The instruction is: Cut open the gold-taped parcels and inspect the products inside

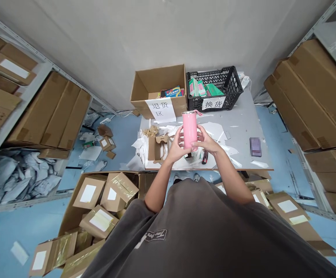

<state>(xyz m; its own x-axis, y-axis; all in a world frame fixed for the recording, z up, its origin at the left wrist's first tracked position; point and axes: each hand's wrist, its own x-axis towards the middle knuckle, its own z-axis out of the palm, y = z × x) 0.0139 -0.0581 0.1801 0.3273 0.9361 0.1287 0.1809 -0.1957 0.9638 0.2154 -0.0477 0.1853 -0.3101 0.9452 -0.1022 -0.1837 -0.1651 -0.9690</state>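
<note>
A pink tumbler (pixel 189 129) with a metal rim and a small pink strap at its top stands upright between my hands, above the near part of the table (pixel 240 123). My left hand (pixel 177 146) wraps its lower left side. From the right, my right hand (pixel 207 142) grips the lower body, fingers curled round it. Below and left of the tumbler lies an opened small cardboard box (pixel 155 150). A black-and-red tool, perhaps a box cutter (pixel 205 157), lies beneath my right hand. Scraps of white paper (pixel 141 150) are strewn around.
At the table's back stand a cardboard carton (pixel 144 90) with books and a black crate (pixel 227 92) with green-and-white boxes, both bearing paper signs. A phone-like object (pixel 255 147) lies at right. Taped parcels (pixel 117 191) fill a large box near my left side. Shelves flank both sides.
</note>
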